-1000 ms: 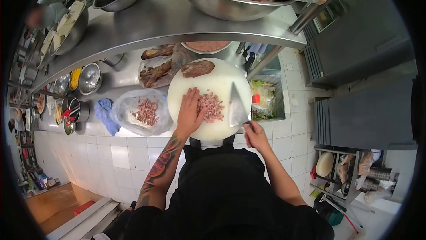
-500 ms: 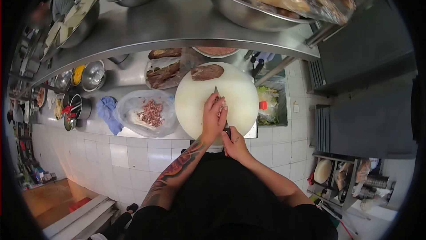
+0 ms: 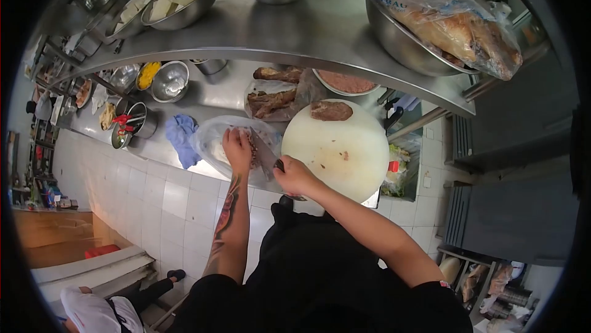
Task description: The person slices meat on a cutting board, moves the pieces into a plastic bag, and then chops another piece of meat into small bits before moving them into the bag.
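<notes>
At bag, right hand grips cleaver; left hand partly hides meat, grip unclear.

Your left hand has moved from the round white cutting board to the clear plastic bag, fingers now at the diced meat beside the blade. Your right hand has brought the cleaver over there too. The board's meat pile has gone, leaving scraps. More of a white-topped person shows lower left.
</notes>
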The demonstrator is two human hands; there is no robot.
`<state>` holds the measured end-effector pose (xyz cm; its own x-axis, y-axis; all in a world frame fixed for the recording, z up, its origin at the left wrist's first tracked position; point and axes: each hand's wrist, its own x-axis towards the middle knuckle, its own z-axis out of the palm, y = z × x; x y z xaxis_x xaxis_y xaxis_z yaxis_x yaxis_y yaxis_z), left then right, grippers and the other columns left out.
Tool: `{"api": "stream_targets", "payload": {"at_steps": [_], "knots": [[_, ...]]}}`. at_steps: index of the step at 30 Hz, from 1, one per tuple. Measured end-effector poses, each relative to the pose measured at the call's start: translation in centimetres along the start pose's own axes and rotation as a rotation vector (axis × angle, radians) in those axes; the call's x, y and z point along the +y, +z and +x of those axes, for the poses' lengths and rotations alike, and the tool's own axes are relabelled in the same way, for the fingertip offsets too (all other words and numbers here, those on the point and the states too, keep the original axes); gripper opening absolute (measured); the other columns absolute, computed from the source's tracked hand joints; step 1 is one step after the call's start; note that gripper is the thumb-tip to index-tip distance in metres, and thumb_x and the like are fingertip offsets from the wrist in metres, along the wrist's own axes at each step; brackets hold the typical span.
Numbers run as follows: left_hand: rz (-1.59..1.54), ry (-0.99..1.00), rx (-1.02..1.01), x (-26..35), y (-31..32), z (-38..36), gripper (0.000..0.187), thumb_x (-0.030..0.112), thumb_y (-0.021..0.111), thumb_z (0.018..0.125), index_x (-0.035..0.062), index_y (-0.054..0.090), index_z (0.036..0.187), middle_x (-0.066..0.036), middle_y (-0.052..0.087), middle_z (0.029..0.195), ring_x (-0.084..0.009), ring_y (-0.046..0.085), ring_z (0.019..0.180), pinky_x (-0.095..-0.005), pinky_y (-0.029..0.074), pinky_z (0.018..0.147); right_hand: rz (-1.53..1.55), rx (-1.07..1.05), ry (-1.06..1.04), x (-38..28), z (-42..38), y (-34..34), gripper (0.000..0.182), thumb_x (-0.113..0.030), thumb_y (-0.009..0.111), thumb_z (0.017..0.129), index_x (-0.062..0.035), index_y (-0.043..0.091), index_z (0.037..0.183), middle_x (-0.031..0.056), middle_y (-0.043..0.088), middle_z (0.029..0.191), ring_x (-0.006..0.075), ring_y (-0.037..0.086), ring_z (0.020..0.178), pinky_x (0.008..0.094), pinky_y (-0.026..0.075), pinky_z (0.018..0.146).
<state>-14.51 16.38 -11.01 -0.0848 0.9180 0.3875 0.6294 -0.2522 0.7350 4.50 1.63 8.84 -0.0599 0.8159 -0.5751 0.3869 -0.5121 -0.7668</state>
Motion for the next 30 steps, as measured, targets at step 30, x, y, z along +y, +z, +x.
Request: {"api": "stream_targets", "payload": {"at_steps": [30], "knots": [[-0.254, 0.394, -0.734, 18.6, 1.3, -7.1, 0.055, 0.022, 0.059, 0.111, -0.0059, 0.051, 0.158, -0.028, 0.044, 0.171, -0.0465, 0.042, 0.158, -0.0569, 0.031, 0.132, 0.497, 0.426, 0.033, 21.4, -11.7, -7.4, 0.023, -0.024, 0.065, 0.111, -0.0030, 0.055, 0.110, 0.0049, 0.057, 0.062, 0.0164, 0.057, 0.040, 0.0341, 0.044, 0.038]]}}
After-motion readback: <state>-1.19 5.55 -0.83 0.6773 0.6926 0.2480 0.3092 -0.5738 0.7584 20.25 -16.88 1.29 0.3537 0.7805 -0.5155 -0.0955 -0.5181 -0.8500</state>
